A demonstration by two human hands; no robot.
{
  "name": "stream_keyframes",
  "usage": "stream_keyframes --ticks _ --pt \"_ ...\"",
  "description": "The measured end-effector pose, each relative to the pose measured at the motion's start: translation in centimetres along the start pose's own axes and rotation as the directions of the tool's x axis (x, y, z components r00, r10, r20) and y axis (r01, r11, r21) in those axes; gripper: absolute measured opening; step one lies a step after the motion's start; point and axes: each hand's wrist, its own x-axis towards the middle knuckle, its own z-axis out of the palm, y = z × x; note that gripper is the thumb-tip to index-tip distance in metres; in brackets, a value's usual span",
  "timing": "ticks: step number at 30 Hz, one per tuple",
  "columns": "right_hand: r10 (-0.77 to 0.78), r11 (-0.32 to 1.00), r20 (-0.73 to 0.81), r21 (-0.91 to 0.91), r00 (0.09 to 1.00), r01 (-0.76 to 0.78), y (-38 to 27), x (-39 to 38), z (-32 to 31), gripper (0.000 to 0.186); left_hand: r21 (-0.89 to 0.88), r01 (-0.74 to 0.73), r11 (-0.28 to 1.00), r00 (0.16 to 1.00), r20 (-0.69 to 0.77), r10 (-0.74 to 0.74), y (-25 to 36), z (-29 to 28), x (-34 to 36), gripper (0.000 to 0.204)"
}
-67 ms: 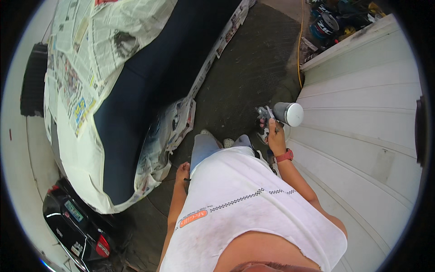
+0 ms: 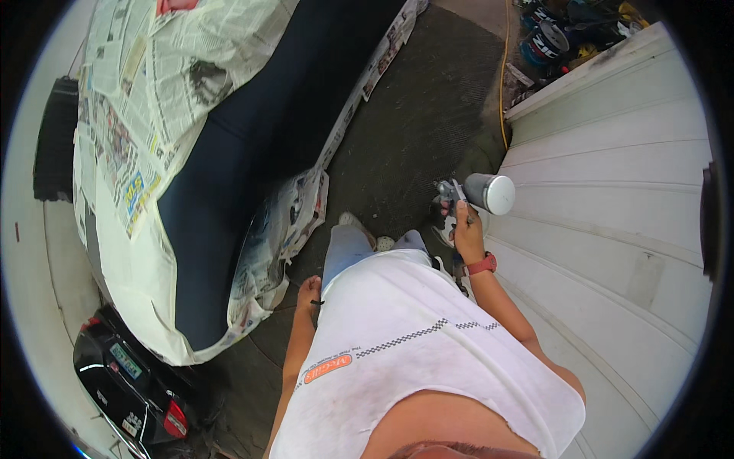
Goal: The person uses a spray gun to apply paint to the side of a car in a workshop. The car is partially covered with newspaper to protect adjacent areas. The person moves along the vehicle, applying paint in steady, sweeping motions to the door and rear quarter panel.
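Shirt (image 2: 397, 306), white, sleeveless, checkered stripe: worn by the person.

Left hand (image 2: 310, 291): hung beside the left thigh, fingers loosely bent. No object is seen in it; the palm is turned from view, so whether anything is held there cannot be told.

Right hand (image 2: 468, 233), red watch (image 2: 482, 264) at the wrist: held ahead and to the right, fingers closed around the grip of a spray gun. Whether the trigger is pressed cannot be told.

Spray gun (image 2: 459, 191), metallic: held ahead of the right knee. Its grey cup (image 2: 479, 188) is set on the right side, long axis laid across the view, pale round end turned toward the wall. The nozzle's aim cannot be made out.

Dark panel (image 2: 222, 161), smooth, edged by masking newspaper (image 2: 172, 99): placed left and ahead, long axis slanted from near left to far right. The empty-looking left hand is set nearer to it; the gun is separated from it by dark floor (image 2: 405, 99).

White ribbed wall (image 2: 589, 191): stood at right, near the cup.

Black car (image 2: 126, 375): parked at lower left.

Yellow hose (image 2: 504, 84) and blue pails (image 2: 544, 44): placed farthest, upper right.
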Motion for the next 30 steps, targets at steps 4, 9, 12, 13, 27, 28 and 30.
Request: stream_keyframes --ticks 4,9,12,13,27,28,30 --pt "0.001 0.999 -0.066 0.042 0.998 0.002 -2.4 2.8 -1.8 0.054 0.076 -0.097 0.992 0.994 0.066 0.092 -0.7 0.4 3.8 0.044" --pt "0.079 0.996 -0.160 0.054 0.984 -0.071 -3.8 7.5 -3.3 0.060 -0.031 0.066 0.997 0.959 0.277 -0.055 2.9 1.9 11.0 0.040" --pt "0.112 0.991 -0.269 0.104 0.956 -0.087 -5.9 10.3 -3.6 0.061 -0.347 0.414 0.842 0.886 0.364 -0.286 4.6 3.3 16.8 0.039" --pt "0.154 0.983 -0.273 0.137 0.950 -0.120 -6.5 11.4 -4.2 0.060 -0.222 0.266 0.938 0.926 0.329 -0.185 4.9 4.1 19.2 0.039" --pt "0.205 0.960 -0.401 0.259 0.893 -0.104 -13.2 28.7 -10.4 0.060 0.049 -0.123 0.991 0.923 0.372 0.096 47.2 3.2 33.5 0.039" --pt "0.192 0.963 -0.412 0.256 0.891 -0.089 -13.5 30.3 -11.6 0.060 0.048 -0.116 0.992 0.926 0.367 0.090 49.2 3.9 34.0 0.040" --pt "0.162 0.967 -0.423 0.248 0.891 -0.058 -14.4 34.1 -13.4 0.062 0.058 -0.076 0.995 0.936 0.348 0.051 52.3 5.5 35.3 0.041"
